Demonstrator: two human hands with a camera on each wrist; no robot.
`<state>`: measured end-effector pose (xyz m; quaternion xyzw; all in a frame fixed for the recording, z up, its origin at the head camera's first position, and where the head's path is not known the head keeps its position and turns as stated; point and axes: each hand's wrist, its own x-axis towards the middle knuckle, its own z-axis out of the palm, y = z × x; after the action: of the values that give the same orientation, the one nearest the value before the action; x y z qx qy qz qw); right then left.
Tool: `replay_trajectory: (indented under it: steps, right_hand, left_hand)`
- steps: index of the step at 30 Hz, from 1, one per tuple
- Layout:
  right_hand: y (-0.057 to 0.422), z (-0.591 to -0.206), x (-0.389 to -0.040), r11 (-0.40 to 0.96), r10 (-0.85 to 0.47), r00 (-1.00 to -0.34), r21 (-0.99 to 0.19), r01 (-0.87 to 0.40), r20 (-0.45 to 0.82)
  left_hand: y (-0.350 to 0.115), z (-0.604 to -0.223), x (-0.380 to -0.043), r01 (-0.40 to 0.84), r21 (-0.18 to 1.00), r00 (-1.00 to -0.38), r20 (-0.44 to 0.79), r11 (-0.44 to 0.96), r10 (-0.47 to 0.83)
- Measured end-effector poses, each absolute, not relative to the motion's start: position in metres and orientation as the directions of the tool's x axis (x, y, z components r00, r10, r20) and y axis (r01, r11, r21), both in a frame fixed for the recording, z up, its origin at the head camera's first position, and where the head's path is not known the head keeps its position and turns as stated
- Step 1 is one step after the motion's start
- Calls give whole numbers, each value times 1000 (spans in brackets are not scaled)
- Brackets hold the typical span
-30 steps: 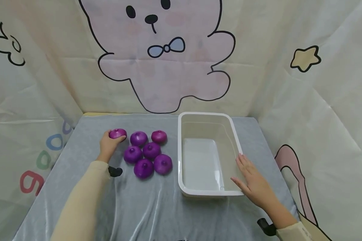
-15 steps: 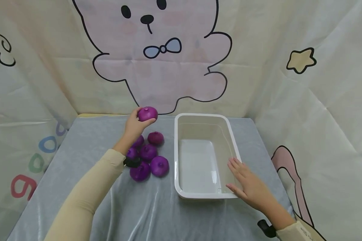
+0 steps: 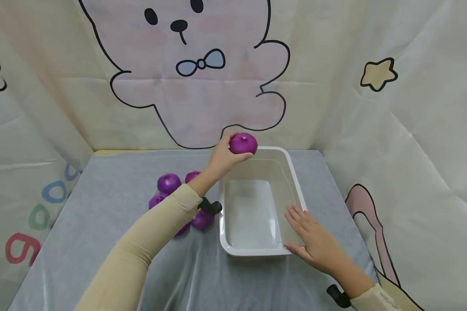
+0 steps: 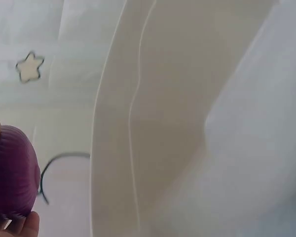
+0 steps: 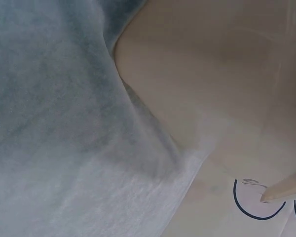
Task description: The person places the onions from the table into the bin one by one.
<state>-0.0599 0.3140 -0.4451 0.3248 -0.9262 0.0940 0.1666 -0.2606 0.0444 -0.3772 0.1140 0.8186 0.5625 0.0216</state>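
My left hand [image 3: 222,160] grips a red onion [image 3: 243,143] between thumb and fingers, up over the back left part of a white plastic basin [image 3: 253,252]. In the left wrist view, the same onion [image 4: 12,173] shows at the left edge with fingertips around it, beside the basin wall [image 4: 113,148]. My right hand [image 3: 315,244] lies with straight fingers on the basin's right rim, near the front corner. Several more purple onions [image 3: 169,183] sit in a cluster left of the basin, partly hidden behind my left forearm.
A grey-blue cloth [image 3: 101,207] covers the table. Pale curtains printed with a bear [image 3: 214,103] and a star [image 3: 379,74] stand around the back and sides. Dark wrist-camera mounts [image 3: 210,206] stick out from both wrists.
My left hand has lifted the onion from the left of the cluster and carried it rightward to the basin. The right hand stays at the rim; the whole head view has shifted slightly.
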Motion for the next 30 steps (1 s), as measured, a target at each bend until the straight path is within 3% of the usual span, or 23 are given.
replay_trajectory:
  steps: [5, 11, 18, 23, 30]
  right_hand:
    - [311, -447, -60, 768, -578, -721, -42, -638, 381]
    - [311, -448, -59, 771, -586, -721, -21, -637, 371]
    - [311, -446, -60, 777, -582, -729, -18, -629, 359]
    - [312, -444, -59, 779, -586, -727, 1, -627, 357]
    - [312, -444, -58, 785, -578, -734, -2, -619, 358]
  left_hand:
    - [76, -385, -254, 127, 942, -968, 50, 309, 245]
    - [111, -396, -249, -9, 976, -975, -57, 217, 213]
    - [146, -409, -246, -126, 979, -990, -134, 162, 44]
    - [164, -426, -243, -135, 979, -988, -121, 153, -100]
    - [175, -460, -237, -134, 985, -978, -113, 111, -178]
